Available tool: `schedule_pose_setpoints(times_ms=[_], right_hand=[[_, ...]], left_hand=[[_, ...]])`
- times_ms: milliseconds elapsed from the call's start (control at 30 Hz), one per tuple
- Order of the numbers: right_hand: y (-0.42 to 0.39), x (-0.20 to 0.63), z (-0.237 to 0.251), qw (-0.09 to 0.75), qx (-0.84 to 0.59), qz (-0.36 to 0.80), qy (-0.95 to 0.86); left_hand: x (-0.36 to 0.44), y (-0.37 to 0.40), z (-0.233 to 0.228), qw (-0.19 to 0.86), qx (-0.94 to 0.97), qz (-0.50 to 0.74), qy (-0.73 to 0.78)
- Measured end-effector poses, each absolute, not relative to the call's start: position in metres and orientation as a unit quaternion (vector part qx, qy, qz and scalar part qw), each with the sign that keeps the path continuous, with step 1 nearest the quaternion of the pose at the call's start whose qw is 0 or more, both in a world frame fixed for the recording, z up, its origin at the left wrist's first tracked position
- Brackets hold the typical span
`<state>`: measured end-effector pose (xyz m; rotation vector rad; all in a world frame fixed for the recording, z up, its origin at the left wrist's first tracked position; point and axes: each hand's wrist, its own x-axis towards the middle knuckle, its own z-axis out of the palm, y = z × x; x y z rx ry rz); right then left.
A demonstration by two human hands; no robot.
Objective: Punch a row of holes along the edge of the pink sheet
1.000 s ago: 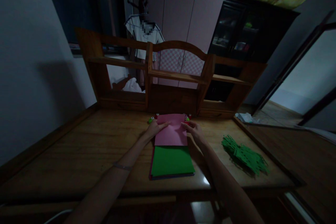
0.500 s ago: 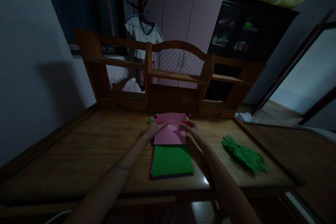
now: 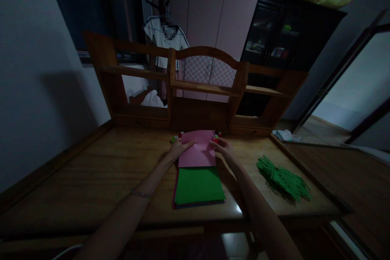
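A pink sheet of paper [image 3: 197,156] is held between my two hands, over the far part of a stack of coloured paper with a green sheet [image 3: 199,187] on top. My left hand [image 3: 177,149] grips the pink sheet's left edge, thumb lying across its face. My right hand [image 3: 224,149] is closed at the right edge around a small red object [image 3: 215,141], which looks like a paper punch; the fingers partly hide it. Small dark holes show near the sheet's upper right corner. Little red and green pieces with white eye-like dots, one a green piece [image 3: 174,139], stand behind the paper.
A heap of hole-patterned green paper [image 3: 284,178] lies at the right on the wooden desk [image 3: 122,170]. A wooden shelf unit [image 3: 199,113] stands along the desk's back edge. White crumpled plastic [image 3: 284,135] lies by the far right corner.
Almost nothing differs. Both hands stay at the edges of the pink sheet, and the view has shifted very slightly.
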<state>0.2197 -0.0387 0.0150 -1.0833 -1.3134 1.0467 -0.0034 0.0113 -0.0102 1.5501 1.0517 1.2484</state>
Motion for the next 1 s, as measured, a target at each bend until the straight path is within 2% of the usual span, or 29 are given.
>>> schedule_pose_setpoints(times_ms=[200, 667, 1000], right_hand=[[-0.038, 0.221, 0.015, 0.546, -0.452, 0.423, -0.565], [-0.035, 0.225, 0.014, 0.551, -0.472, 0.433, -0.535], [-0.028, 0.226, 0.001, 0.565, -0.453, 0.484, -0.491]], left_hand=[[-0.002, 0.011, -0.010, 0.403, 0.651, 0.519, 0.380], [-0.003, 0.009, -0.007, 0.387, 0.665, 0.502, 0.395], [-0.004, 0.011, -0.010, 0.383, 0.671, 0.494, 0.399]])
